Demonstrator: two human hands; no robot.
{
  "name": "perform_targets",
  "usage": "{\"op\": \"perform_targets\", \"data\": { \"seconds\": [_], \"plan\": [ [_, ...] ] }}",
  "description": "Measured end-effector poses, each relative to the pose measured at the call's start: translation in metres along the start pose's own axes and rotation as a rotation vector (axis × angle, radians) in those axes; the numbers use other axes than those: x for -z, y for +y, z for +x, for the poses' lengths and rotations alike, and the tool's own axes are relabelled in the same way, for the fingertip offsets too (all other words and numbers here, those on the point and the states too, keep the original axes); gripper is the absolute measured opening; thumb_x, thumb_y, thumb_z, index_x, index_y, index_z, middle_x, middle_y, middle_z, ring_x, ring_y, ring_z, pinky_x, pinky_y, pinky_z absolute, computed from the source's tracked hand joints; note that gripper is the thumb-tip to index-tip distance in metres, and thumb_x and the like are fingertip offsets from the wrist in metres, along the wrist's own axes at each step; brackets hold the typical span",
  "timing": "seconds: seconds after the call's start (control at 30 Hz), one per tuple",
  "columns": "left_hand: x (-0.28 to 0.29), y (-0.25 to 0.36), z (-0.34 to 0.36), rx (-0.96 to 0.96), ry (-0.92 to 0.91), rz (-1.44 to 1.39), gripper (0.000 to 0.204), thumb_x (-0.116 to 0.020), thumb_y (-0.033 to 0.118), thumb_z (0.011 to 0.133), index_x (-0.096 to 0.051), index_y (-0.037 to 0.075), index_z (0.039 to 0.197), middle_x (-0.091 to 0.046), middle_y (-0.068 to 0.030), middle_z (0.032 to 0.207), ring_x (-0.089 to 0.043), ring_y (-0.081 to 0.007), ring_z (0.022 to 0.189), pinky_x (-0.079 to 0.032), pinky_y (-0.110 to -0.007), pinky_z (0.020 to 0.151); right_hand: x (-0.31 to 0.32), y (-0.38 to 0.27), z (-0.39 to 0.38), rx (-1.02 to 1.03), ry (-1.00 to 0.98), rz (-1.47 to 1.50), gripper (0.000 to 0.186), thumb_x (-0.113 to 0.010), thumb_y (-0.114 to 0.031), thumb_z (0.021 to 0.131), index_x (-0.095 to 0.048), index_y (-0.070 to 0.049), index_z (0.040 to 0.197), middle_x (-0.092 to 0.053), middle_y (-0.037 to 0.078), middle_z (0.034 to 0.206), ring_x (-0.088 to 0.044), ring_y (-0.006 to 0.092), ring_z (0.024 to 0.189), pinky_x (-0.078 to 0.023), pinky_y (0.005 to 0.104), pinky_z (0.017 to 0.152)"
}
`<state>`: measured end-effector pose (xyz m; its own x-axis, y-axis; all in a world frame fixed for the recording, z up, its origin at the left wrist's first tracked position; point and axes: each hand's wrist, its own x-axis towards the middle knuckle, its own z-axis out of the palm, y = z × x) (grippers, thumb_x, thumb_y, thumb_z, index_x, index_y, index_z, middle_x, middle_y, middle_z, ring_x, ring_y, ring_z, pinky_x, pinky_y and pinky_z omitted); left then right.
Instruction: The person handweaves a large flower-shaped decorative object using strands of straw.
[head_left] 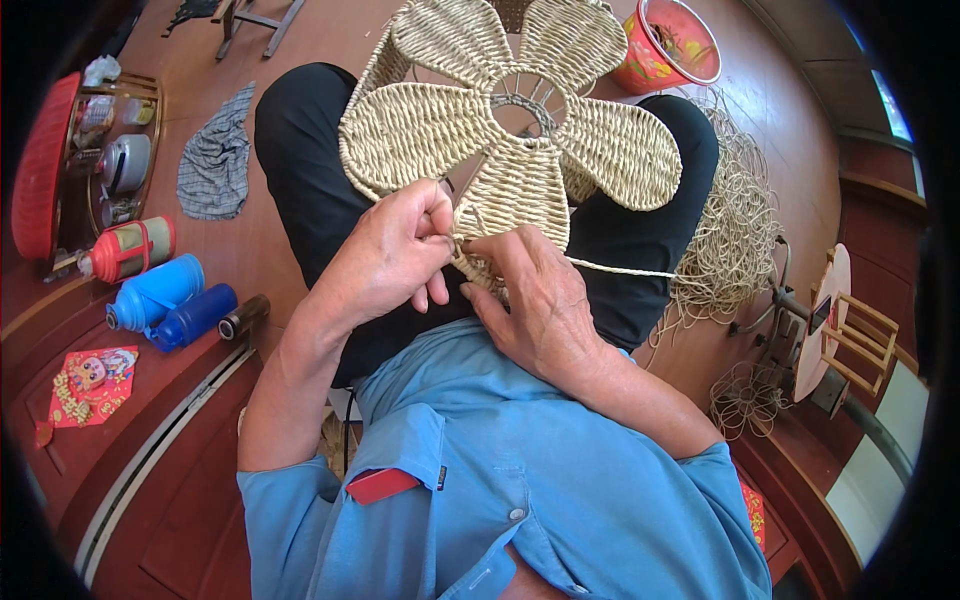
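Observation:
A flower-shaped woven piece (610, 145) of twisted, pale straw cord rests across my lap, with broad petals round an open ring in the middle. Its nearest petal (515, 190) points toward me, and both hands work at that petal's lower edge. My left hand (395, 250) is closed, thumb and forefinger pinched at the petal's lower left corner, where the straw cord is mostly hidden by the fingers. My right hand (540, 295) is closed round the petal's lower edge, its fingertips near the left hand's. A length of straw cord (620, 268) runs out to the right past my right hand.
A large heap of loose straw cord (730, 210) lies on the floor at right, below a red patterned bucket (670, 45). A wooden-framed device (840, 325) stands at far right. At left are a checked cloth (217, 155), several flasks (155, 292) and a small shelf (125, 150).

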<state>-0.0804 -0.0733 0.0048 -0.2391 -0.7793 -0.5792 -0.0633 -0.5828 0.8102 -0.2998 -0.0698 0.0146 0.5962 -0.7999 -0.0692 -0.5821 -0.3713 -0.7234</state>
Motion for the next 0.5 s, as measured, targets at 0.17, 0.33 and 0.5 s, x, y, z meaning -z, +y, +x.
{"op": "perform_targets", "data": {
  "seconds": [0.17,0.33,0.5],
  "plan": [
    [0.001,0.006,-0.001,0.009,-0.012,0.069,0.012,-0.059,-0.003,0.099,-0.051,0.004,0.106,-0.059,-0.0013,0.083,-0.060,-0.0080,0.054,-0.046,-0.023,0.043,0.001,0.003,-0.002,-0.005,0.027,0.026,0.041,-0.081,-0.011,0.090,-0.059,-0.002,0.122,-0.055,0.018,0.106,-0.062,0.0379,0.100,-0.054,0.0485,0.087],
    [0.000,-0.012,0.003,-0.112,0.037,0.186,0.013,-0.058,-0.003,0.099,-0.051,0.004,0.107,-0.056,-0.0004,0.085,-0.056,-0.0070,0.058,-0.045,-0.023,0.050,0.001,0.004,-0.003,0.027,0.019,0.013,0.040,-0.081,-0.012,0.090,-0.059,0.000,0.121,-0.054,0.018,0.109,-0.061,0.0375,0.102,-0.054,0.0479,0.087],
    [-0.016,-0.014,-0.005,-0.367,0.415,0.549,0.012,-0.059,-0.002,0.102,-0.051,0.000,0.110,-0.061,-0.0099,0.091,-0.065,-0.0151,0.070,-0.052,-0.034,0.062,0.000,0.009,-0.004,0.079,0.031,-0.005,0.035,-0.080,-0.012,0.090,-0.061,-0.001,0.118,-0.054,0.017,0.108,-0.062,0.0366,0.102,-0.055,0.0477,0.087]
  ]
}}
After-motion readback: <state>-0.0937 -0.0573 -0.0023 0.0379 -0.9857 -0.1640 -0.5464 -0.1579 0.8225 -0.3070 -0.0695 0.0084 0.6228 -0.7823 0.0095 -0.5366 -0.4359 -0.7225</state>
